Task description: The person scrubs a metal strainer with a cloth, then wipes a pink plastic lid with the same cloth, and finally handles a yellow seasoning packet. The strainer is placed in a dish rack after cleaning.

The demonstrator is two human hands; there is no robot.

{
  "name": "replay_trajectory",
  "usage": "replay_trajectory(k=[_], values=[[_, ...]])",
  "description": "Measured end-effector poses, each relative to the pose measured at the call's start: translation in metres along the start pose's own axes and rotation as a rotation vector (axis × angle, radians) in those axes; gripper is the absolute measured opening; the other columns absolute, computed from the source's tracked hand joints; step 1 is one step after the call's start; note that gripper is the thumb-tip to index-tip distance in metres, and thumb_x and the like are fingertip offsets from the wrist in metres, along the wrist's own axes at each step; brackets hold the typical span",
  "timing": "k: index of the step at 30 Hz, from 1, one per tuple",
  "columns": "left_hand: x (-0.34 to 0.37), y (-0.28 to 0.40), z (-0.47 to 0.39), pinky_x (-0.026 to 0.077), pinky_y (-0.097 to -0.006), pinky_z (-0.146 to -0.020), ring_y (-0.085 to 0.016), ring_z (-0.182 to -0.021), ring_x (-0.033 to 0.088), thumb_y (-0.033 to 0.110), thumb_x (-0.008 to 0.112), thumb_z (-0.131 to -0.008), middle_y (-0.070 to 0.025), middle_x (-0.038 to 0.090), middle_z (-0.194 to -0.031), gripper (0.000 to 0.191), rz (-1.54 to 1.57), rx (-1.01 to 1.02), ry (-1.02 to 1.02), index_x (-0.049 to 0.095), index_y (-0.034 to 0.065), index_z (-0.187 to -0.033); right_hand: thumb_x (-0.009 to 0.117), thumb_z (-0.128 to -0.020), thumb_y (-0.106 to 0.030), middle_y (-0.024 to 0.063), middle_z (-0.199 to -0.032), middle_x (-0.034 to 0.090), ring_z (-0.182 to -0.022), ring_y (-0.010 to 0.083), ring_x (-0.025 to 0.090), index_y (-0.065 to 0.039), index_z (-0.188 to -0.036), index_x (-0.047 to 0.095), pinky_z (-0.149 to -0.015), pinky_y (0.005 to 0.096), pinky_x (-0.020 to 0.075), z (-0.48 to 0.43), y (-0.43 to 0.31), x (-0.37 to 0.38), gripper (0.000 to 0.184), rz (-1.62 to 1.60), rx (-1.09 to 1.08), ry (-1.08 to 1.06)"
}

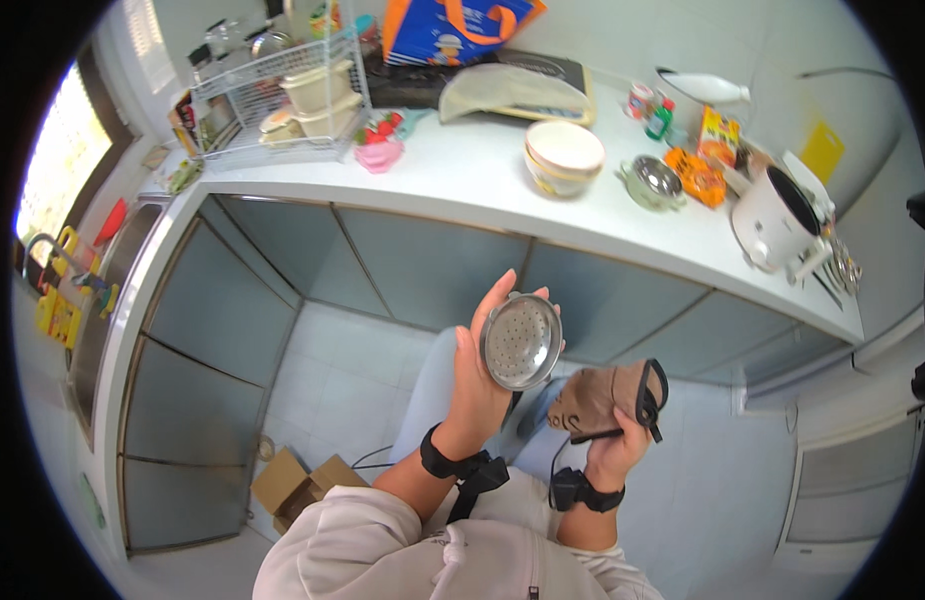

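Observation:
A small round metal strainer bowl (521,342) with holes in its base rests in my left hand (483,382), its hollow side facing the camera; my fingers curl behind it and the thumb is at its left. My right hand (622,442) grips a brown cloth pouch or mitt (599,401) with black edging and writing on it. Both hands are in front of the blue-grey cabinet doors, below the counter's front edge, and do not touch each other. Each wrist wears a black strap with a small device.
Along the white counter (447,180) stand a wire rack (282,97), stacked bowls (564,157), a green bowl with a metal insert (652,182), an orange packet (695,177) and a white electric pot (770,217). A sink (113,285) lies left. An open cardboard box (305,484) sits on the floor.

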State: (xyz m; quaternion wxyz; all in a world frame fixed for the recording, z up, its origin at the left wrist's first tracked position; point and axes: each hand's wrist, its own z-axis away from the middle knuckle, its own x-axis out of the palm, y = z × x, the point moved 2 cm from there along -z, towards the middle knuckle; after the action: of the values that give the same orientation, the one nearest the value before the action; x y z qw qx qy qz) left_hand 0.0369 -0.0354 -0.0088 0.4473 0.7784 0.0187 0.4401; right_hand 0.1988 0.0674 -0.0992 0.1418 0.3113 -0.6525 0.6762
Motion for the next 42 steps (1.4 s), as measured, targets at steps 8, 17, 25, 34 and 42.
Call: replay_trajectory(k=[8,17,25,34,42], values=[[-0.023,0.053,-0.024,0.043,-0.0543,-0.112,-0.032,-0.143,0.041,0.051,0.063,-0.091,-0.0166,0.033,-0.157,0.092,-0.113,0.065,0.055,0.014,0.0173,-0.161,0.058,-0.080,0.004,0.0103,-0.117,0.067,-0.112,0.0254,0.063,-0.002,-0.120,0.061,-0.103,0.0394,0.0458,-0.024,-0.001,0.017,0.041,-0.021,0.071,-0.063],[-0.066,0.117,-0.049,0.042,-0.0450,-0.112,-0.028,-0.144,0.037,0.018,0.081,-0.079,-0.0134,0.028,-0.161,0.110,-0.285,0.082,0.071,0.009,0.0177,-0.162,0.059,-0.079,0.002,0.0088,-0.116,0.066,-0.110,0.0244,0.062,-0.003,-0.120,0.061,-0.101,0.0389,0.0466,-0.052,0.001,0.046,0.041,-0.012,0.131,-0.112],[-0.090,0.213,-0.079,0.042,-0.0453,-0.112,-0.032,-0.143,0.042,0.016,0.082,-0.082,-0.0178,0.032,-0.158,0.105,-0.532,0.268,0.050,0.012,0.0141,-0.160,0.058,-0.078,-0.002,0.0120,-0.121,0.066,-0.115,0.0280,0.063,0.000,-0.122,0.062,-0.102,0.0413,0.0481,-0.069,0.009,0.062,0.044,0.094,0.140,-0.102],[-0.120,0.308,-0.100,0.042,-0.0405,-0.111,-0.028,-0.137,0.050,0.025,0.079,-0.088,-0.0156,0.048,-0.147,0.088,-0.816,0.470,0.264,0.025,0.0065,-0.156,0.060,-0.081,0.003,0.0101,-0.118,0.066,-0.112,0.0255,0.062,-0.002,-0.121,0.062,-0.102,0.0391,0.0461,-0.068,0.017,0.073,0.041,0.067,0.187,-0.199],[-0.137,0.376,-0.137,0.045,-0.0356,-0.104,-0.022,-0.127,0.053,0.023,0.082,-0.087,-0.0139,0.052,-0.141,0.082,-0.883,0.575,0.377,0.032,0.0058,-0.150,0.060,-0.078,-0.001,0.0113,-0.118,0.067,-0.112,0.0269,0.064,-0.001,-0.123,0.061,-0.102,0.0398,0.0484,-0.080,0.015,0.079,0.045,0.120,0.141,-0.231]])
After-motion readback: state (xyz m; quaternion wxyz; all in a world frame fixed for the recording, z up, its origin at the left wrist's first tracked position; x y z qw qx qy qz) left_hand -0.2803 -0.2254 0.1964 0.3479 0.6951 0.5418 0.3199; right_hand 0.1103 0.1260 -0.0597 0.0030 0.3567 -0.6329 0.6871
